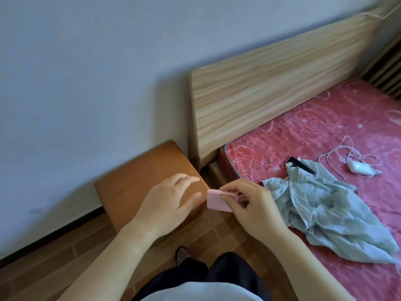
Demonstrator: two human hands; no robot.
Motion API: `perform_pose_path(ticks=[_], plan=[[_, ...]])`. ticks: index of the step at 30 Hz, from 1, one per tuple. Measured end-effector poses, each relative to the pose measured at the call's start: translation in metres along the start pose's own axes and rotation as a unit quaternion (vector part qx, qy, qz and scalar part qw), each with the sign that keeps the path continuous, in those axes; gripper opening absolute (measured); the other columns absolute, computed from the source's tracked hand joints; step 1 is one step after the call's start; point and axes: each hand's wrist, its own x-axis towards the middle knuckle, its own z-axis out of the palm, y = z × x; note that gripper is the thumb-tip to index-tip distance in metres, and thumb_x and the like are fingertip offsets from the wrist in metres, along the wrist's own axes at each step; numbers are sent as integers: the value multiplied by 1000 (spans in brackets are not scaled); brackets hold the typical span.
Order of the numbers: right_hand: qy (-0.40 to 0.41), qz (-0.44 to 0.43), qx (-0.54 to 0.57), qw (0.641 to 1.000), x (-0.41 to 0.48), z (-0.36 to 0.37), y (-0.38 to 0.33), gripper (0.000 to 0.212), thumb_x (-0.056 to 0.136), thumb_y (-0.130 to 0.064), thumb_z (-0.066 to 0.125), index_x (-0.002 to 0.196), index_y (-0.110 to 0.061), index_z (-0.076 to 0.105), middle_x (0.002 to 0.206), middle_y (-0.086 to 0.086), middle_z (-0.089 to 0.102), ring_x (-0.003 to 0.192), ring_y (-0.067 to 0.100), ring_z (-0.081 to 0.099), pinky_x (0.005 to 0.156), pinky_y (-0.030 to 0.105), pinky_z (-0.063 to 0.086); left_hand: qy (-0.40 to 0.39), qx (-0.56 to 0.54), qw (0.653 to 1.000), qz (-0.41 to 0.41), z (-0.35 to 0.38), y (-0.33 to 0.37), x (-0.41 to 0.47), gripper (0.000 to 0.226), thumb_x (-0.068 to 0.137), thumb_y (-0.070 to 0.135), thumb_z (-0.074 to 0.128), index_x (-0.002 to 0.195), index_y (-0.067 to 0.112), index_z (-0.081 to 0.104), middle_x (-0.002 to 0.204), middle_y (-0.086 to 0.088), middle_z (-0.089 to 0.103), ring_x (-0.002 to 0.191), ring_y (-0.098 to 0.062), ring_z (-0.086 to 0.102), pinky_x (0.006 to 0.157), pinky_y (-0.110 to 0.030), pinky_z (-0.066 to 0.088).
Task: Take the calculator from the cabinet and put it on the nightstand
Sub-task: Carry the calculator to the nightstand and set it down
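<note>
The right hand (pixel 251 205) pinched the flat pink plastic calculator (pixel 217 200) by one end. The left hand (pixel 171 200) hovered spread. Advised: carry it over the orange-brown wooden nightstand (pixel 138 177) beside the grip — lower flat, then release.

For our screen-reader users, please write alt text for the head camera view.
A person's right hand holds a pink calculator just beside the right edge of a brown wooden nightstand, while the open left hand hovers over its top. To the right, a bed with a pink floral mattress holds a crumpled grey-green garment, a black phone and a white charger.
</note>
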Motion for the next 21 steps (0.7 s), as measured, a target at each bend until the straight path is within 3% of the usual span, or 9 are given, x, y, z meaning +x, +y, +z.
perform_pose_path(ticks=[7,14,21], plan=[[-38,-9,10,999,75,1,7,16,82,-17,65,97,-18,67,93,-9,66,86,0,58,68,12,48,15,-11,999,-26,-25,-24,55,48,89,54,32,133,37,37,140,15,40,126,-5,37,96,-20,32],[-146,-78,23,986,167,24,27,17,81,-13,67,97,-17,67,92,-7,66,84,1,59,70,19,51,43,-30,987,-152,-35,-59,84,50,87,55,32,133,37,37,140,13,40,126,-6,39,101,-29,39],[-232,-134,40,963,259,44,52,13,80,-12,67,92,-18,68,87,-8,66,81,4,59,69,26,51,99,-50,964,-242,-41,-82,126,46,89,52,33,131,34,40,134,12,45,121,-7,43,96,-30,41]])
